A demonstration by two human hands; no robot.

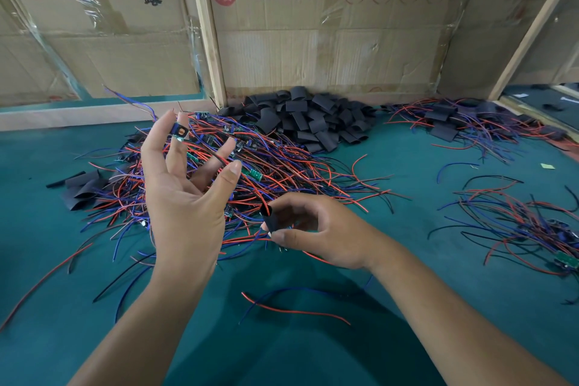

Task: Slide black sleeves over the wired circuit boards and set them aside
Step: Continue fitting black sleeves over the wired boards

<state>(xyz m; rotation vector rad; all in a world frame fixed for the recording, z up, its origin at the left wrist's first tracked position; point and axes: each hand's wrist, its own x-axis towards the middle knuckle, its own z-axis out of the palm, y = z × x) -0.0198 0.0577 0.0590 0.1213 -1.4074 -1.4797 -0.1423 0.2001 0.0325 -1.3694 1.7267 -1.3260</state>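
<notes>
My left hand (183, 197) is raised palm-up over a big tangle of red, blue and black wired circuit boards (282, 166). Its thumb and first fingers pinch a small wired circuit board (180, 132). My right hand (316, 229) is lower and to the right, pinching a black sleeve (270, 219) between thumb and fingers, its mouth pointing up. A heap of loose black sleeves (313, 119) lies behind the tangle against the cardboard wall.
The green table top (407, 229) holds a sleeved pile (463, 122) at the back right and another wired bundle (532, 229) at the right. A few flat sleeves (83, 188) lie at the left. Cardboard walls (313, 41) close off the back. Stray wires (291, 307) lie near the front.
</notes>
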